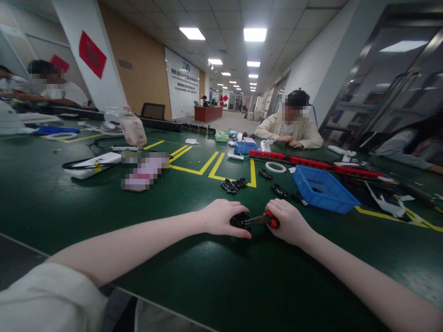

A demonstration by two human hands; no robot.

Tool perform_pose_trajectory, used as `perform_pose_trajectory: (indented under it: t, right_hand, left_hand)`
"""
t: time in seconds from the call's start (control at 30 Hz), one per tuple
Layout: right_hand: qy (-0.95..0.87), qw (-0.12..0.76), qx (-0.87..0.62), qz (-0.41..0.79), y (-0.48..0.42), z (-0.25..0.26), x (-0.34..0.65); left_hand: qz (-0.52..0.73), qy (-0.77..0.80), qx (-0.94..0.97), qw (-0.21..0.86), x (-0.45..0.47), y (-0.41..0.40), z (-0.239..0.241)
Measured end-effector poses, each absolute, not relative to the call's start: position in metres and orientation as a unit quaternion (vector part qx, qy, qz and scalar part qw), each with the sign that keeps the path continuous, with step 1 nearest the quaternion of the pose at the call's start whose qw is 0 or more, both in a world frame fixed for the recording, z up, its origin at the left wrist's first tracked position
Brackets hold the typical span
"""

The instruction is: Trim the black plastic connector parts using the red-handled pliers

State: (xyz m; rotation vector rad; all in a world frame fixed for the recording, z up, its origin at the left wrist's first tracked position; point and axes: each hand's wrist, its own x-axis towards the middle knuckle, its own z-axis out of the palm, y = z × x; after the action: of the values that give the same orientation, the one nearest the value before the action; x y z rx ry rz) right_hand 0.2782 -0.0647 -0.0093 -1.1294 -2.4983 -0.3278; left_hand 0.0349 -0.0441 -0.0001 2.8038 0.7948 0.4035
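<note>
My left hand [223, 217] is closed round a small black part [239, 220] and presses it against the green table [194, 272]. My right hand [289, 221] grips a screwdriver [265, 220] with a red and black handle; its metal shaft points left into the black part. Both hands sit close together near the middle of the table. More small black parts [232, 185] lie just beyond them, by the yellow floor-style tape lines.
A blue plastic bin [321, 190] stands to the right, with a long red and black rail [311, 162] and a white tape ring [275, 167] behind it. A person sits across the table; other people sit at far left and right. Bottle [132, 127] and white device at left.
</note>
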Motion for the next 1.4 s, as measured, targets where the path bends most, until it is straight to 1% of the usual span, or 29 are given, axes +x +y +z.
perform_pose_trajectory:
  t: [0.37, 0.6, 1.13, 1.27, 1.4]
  right_hand:
    - [-0.893, 0.164, -0.406, -0.098, -0.066, -0.004, 0.277]
    - [-0.886, 0.170, -0.422, -0.084, -0.065, -0.003, 0.276]
    - [-0.882, 0.248, -0.385, -0.111, -0.065, -0.005, 0.279]
    - [-0.870, 0.249, -0.409, -0.116, -0.063, -0.007, 0.279]
    - [-0.836, 0.253, -0.472, -0.123, -0.057, -0.014, 0.282]
  left_hand:
    - [0.143, 0.266, 0.947, 0.108, 0.034, -0.049, 0.004]
    - [0.150, 0.238, 0.956, 0.085, 0.035, -0.050, 0.005]
    - [0.158, 0.221, 0.958, 0.095, 0.033, -0.047, 0.005]
    - [0.160, 0.220, 0.957, 0.101, 0.033, -0.048, 0.004]
    - [0.162, 0.238, 0.951, 0.111, 0.033, -0.048, 0.003]
